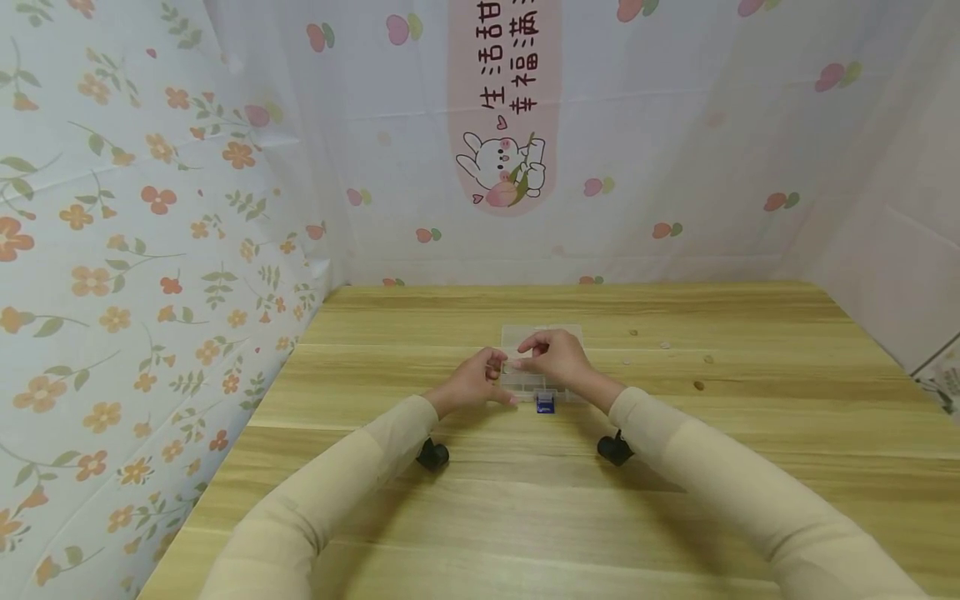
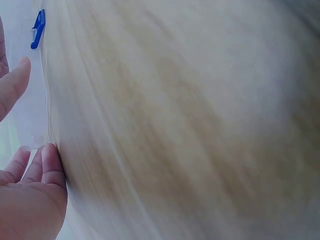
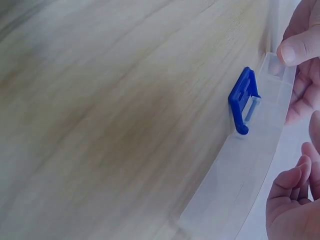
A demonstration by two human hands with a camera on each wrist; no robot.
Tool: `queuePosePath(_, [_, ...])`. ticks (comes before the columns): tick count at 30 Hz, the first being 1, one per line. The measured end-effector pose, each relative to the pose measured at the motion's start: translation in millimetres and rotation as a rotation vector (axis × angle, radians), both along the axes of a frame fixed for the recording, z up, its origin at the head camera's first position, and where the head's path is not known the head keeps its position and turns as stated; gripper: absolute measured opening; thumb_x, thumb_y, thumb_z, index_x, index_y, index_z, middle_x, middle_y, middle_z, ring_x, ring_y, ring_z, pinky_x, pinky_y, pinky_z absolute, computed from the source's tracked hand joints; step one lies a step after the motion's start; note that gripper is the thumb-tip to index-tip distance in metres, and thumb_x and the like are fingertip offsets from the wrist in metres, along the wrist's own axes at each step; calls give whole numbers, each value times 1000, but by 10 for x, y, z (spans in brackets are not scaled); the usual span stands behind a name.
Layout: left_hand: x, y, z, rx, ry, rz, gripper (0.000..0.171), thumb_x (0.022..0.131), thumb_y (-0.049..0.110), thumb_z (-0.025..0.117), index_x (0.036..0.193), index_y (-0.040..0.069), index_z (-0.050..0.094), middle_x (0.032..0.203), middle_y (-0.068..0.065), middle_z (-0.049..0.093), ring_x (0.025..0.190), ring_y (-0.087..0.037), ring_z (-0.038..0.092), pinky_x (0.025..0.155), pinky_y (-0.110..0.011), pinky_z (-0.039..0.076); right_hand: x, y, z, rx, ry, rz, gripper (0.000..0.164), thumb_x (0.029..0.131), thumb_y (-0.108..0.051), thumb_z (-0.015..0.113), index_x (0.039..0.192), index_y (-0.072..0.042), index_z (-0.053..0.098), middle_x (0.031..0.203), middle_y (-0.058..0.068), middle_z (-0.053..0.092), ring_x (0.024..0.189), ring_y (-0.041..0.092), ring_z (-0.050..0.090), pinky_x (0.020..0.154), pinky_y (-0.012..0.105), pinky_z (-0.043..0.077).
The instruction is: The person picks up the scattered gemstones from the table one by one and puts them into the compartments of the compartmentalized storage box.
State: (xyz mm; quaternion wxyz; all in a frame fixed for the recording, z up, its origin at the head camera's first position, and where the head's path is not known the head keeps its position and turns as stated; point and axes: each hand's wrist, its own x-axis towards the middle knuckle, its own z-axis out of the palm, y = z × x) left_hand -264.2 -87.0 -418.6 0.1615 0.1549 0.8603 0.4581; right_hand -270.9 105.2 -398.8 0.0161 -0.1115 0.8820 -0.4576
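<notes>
A clear plastic compartment box [image 1: 525, 382] with a blue latch [image 1: 545, 407] lies on the table, its lid [image 1: 558, 330] raised behind. My left hand [image 1: 474, 379] grips the box's left end, its thumb [image 3: 291, 53] on the front corner and its other fingers further back. My right hand [image 1: 557, 357] hovers over the box, fingers bent and pointing left; whether something small sits between its fingertips is hidden. In the right wrist view, the blue latch [image 3: 243, 100] hangs down at the front of the box wall [image 3: 230, 185]. The left wrist view also catches the latch [image 2: 38, 29].
Several small pieces, among them a brown one [image 1: 699, 386] and a pale one [image 1: 665, 345], are scattered on the wooden table [image 1: 495, 517] right of the box. Patterned cloth [image 1: 637, 100] hangs behind and to the left. Dark wrist cameras [image 1: 433, 455] sit under both forearms.
</notes>
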Motion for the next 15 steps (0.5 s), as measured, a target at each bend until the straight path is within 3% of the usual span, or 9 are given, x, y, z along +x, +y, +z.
queuePosePath(9, [1, -7, -11, -7, 32, -1, 69, 75, 17, 86, 130, 5, 47, 120, -7, 52, 106, -20, 50, 92, -33, 44, 5, 152, 9, -33, -20, 5, 28, 84, -20, 78, 105, -2, 71, 80, 5, 57, 69, 20, 47, 61, 30, 41])
queuePosePath(15, [-3, 2, 2, 3, 11, 8, 71, 74, 15, 87, 132, 6, 47, 124, -9, 51, 109, -23, 49, 95, -36, 42, 19, 279, 58, -53, -34, 10, 31, 85, -19, 77, 109, 0, 69, 84, 6, 56, 72, 20, 47, 62, 29, 41])
